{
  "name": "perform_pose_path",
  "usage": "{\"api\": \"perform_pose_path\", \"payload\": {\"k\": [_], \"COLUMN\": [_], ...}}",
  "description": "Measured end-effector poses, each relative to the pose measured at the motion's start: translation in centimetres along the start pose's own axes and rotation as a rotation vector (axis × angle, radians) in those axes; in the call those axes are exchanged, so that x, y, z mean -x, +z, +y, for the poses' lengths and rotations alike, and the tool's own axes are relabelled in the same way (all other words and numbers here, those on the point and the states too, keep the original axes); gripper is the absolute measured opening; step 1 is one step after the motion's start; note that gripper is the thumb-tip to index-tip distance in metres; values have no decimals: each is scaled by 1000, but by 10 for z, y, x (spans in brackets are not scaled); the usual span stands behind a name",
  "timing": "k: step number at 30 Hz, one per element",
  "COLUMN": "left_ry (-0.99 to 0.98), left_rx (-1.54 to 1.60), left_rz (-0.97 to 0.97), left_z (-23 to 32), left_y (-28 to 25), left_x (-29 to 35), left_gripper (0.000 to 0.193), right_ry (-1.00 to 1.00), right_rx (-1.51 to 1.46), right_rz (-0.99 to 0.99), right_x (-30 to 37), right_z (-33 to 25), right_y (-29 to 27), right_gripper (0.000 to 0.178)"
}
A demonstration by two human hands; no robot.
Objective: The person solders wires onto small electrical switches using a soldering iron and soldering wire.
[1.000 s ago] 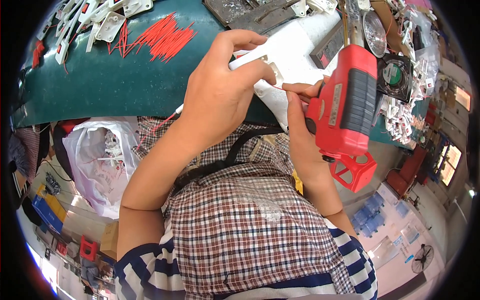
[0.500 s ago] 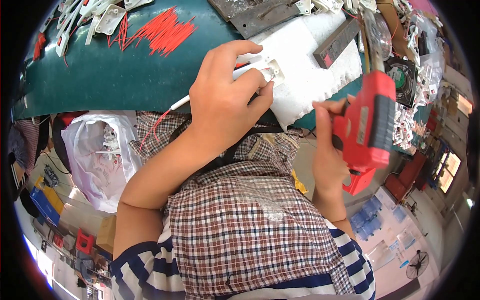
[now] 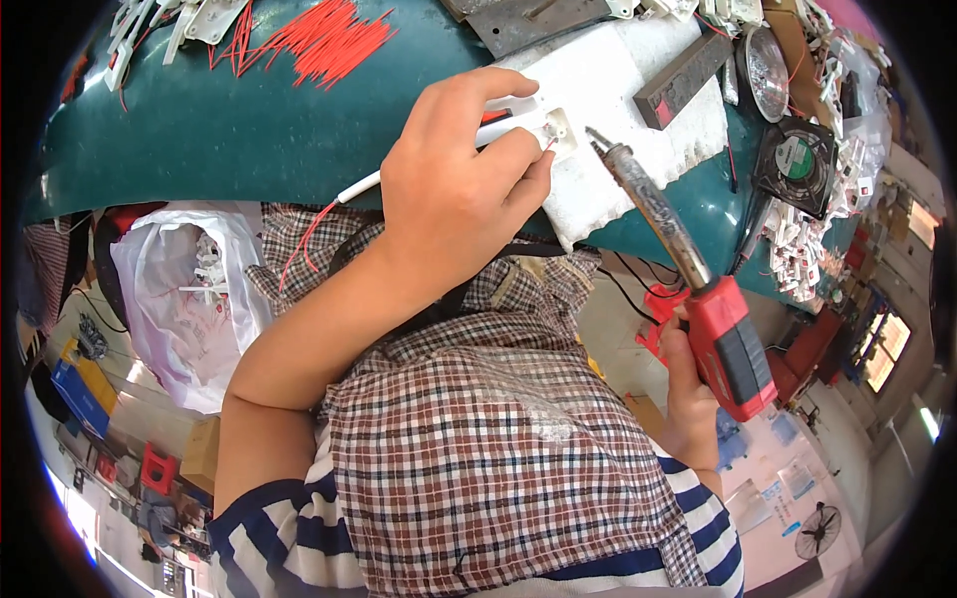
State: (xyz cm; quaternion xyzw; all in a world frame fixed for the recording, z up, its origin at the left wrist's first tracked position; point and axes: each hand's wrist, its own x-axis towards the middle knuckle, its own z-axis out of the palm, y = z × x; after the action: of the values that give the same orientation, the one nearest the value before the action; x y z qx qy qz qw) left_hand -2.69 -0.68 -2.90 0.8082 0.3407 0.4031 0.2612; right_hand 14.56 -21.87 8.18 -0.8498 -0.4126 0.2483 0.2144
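Observation:
My left hand point(image 3: 459, 184) is closed around a white plastic housing point(image 3: 564, 130), thumb and fingertips near its small open end. From the housing a white sleeved cable point(image 3: 358, 187) runs out to the left under the hand, ending in thin red wires point(image 3: 315, 235). The fingers hide much of the part. My right hand point(image 3: 692, 399) grips a red and black soldering gun point(image 3: 731, 349). Its metal barrel slants up and left, and the dark tip is just right of the housing's open end, apart from it.
Under the housing lies a white pad point(image 3: 628, 70) on the green table point(image 3: 239, 140). A dark metal bar point(image 3: 684, 80), a round metal dish point(image 3: 765, 78) and a small black fan point(image 3: 796, 161) are to the right. Cut red wires point(image 3: 334, 45) lie far left; a white bag point(image 3: 189, 349) hangs below the edge.
My right hand has moved down, and the soldering gun has tilted so its tip now points up-left toward the housing. My left hand still holds the housing in nearly the same place.

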Motion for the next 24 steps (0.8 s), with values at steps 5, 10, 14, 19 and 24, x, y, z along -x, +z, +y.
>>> {"api": "perform_pose_path", "payload": {"k": [5,10,14,19,24], "left_ry": [0,-2,1,17,29], "left_rx": [6,20,34,43,48], "left_rz": [9,14,29,31,10], "left_z": [-1,-2,-4,-3,-5], "left_y": [1,0,0,0,0], "left_x": [2,2,3,2,4], "left_gripper": [15,14,14,14,15], "right_ry": [-200,-338,-401,-400,-447], "right_rx": [-99,12,29,75,145], "right_rz": [-7,-78,-56,-78,-79], "right_x": [-21,-34,-40,-40,-43], "right_z": [-11,-23,-27,-29,-28], "right_y": [8,7,10,7,7], "right_gripper": [24,19,18,19,18]}}
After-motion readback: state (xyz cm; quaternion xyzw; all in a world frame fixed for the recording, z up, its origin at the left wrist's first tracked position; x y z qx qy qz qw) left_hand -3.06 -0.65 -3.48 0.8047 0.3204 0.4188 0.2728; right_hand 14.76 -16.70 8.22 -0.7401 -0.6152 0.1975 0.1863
